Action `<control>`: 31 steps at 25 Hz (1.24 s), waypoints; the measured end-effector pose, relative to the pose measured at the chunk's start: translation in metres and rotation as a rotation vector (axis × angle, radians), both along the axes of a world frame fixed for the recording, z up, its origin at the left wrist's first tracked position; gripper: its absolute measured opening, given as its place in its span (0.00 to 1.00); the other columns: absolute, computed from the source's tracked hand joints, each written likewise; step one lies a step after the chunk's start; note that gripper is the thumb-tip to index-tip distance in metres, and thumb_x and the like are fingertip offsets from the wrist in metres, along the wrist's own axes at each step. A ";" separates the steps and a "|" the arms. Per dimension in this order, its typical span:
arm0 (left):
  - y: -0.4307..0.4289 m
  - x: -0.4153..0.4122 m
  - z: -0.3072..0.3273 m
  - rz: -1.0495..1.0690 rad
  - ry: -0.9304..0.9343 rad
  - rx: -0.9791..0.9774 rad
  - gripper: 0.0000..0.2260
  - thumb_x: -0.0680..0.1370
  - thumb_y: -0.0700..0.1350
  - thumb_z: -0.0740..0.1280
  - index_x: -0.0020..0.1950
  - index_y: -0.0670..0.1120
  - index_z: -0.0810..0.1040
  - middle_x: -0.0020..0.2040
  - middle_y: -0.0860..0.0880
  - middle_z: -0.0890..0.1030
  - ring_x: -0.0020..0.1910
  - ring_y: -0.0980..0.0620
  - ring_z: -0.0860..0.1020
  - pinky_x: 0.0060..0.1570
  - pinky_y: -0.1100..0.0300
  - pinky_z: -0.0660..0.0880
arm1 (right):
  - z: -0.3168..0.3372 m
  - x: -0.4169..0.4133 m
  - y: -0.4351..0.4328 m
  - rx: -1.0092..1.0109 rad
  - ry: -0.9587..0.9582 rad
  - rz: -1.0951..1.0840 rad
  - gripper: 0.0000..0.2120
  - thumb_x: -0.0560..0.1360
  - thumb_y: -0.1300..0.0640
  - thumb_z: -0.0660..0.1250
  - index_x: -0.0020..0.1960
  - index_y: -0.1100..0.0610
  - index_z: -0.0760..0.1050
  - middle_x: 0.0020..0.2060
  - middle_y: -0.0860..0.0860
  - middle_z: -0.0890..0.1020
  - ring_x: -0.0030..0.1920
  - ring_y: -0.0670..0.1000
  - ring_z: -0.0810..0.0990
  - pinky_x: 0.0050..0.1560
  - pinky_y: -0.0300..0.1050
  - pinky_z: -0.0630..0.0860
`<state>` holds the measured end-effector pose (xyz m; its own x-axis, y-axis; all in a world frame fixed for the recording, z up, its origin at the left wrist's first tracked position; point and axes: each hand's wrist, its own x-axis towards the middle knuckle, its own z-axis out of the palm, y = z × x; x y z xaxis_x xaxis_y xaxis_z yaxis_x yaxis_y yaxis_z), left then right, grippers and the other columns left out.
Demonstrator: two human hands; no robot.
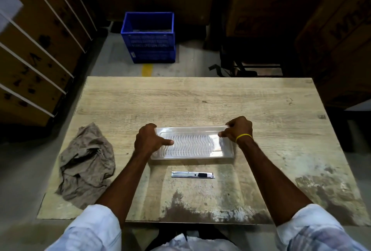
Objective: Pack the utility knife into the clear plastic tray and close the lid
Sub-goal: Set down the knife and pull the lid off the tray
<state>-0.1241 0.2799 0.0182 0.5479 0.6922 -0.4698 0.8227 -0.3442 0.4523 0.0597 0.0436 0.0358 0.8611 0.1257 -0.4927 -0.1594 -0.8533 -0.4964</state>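
A clear plastic tray [192, 144] with a wavy ribbed surface lies on the wooden table [200, 100], in the middle. My left hand [149, 140] grips its left end, thumb lying on top. My right hand [239, 129], with a yellow band at the wrist, pinches the far right corner. Whether the lid is down or partly lifted I cannot tell. The silver utility knife [192, 174] with a black slider lies flat on the table just in front of the tray, apart from it and from both hands.
A crumpled brown cloth [87, 165] lies at the table's left edge. A blue plastic crate [148, 37] stands on the floor beyond the table. Stacked cardboard boxes [34, 50] line the left and right sides.
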 end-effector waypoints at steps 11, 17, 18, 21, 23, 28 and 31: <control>0.033 0.027 0.026 -0.005 0.074 0.004 0.26 0.50 0.54 0.87 0.39 0.40 0.88 0.37 0.44 0.87 0.42 0.49 0.85 0.41 0.59 0.78 | -0.001 -0.003 -0.002 0.022 -0.012 -0.023 0.31 0.58 0.54 0.85 0.58 0.61 0.82 0.55 0.58 0.85 0.60 0.56 0.81 0.61 0.43 0.74; 0.018 0.005 0.018 0.011 -0.099 0.067 0.29 0.56 0.52 0.86 0.51 0.38 0.86 0.49 0.41 0.87 0.53 0.44 0.84 0.50 0.55 0.79 | 0.001 -0.012 -0.003 0.039 -0.040 -0.030 0.31 0.58 0.54 0.85 0.58 0.60 0.82 0.55 0.57 0.85 0.60 0.57 0.81 0.61 0.45 0.75; 0.016 0.001 0.017 0.021 -0.131 0.080 0.29 0.57 0.52 0.86 0.52 0.39 0.86 0.50 0.42 0.87 0.54 0.44 0.84 0.52 0.54 0.79 | 0.002 -0.014 -0.004 0.042 -0.057 -0.039 0.31 0.57 0.53 0.85 0.58 0.60 0.83 0.55 0.57 0.85 0.59 0.57 0.81 0.60 0.46 0.76; 0.009 -0.005 0.012 0.063 -0.190 0.081 0.29 0.58 0.53 0.85 0.54 0.41 0.85 0.51 0.44 0.87 0.54 0.45 0.83 0.50 0.57 0.75 | 0.002 -0.023 -0.007 0.063 -0.117 -0.095 0.28 0.57 0.53 0.85 0.55 0.57 0.84 0.51 0.56 0.87 0.57 0.59 0.82 0.57 0.46 0.76; 0.007 -0.007 0.011 0.085 -0.218 0.067 0.28 0.58 0.53 0.85 0.54 0.43 0.85 0.50 0.45 0.87 0.52 0.46 0.83 0.48 0.59 0.72 | 0.002 -0.027 -0.006 0.066 -0.137 -0.115 0.27 0.57 0.53 0.84 0.55 0.56 0.84 0.50 0.56 0.87 0.57 0.59 0.82 0.57 0.47 0.75; 0.008 -0.011 0.007 0.183 -0.303 -0.095 0.24 0.61 0.46 0.85 0.52 0.44 0.81 0.48 0.43 0.85 0.49 0.44 0.83 0.48 0.50 0.80 | 0.005 -0.026 -0.001 0.037 -0.114 -0.128 0.29 0.59 0.53 0.84 0.58 0.56 0.82 0.55 0.56 0.85 0.61 0.59 0.80 0.61 0.47 0.74; 0.008 -0.011 0.000 0.174 -0.304 -0.138 0.23 0.63 0.46 0.83 0.53 0.47 0.78 0.49 0.44 0.83 0.49 0.44 0.82 0.50 0.44 0.81 | 0.006 -0.026 0.000 0.023 -0.112 -0.125 0.26 0.60 0.54 0.83 0.56 0.56 0.83 0.53 0.56 0.86 0.60 0.60 0.80 0.58 0.46 0.73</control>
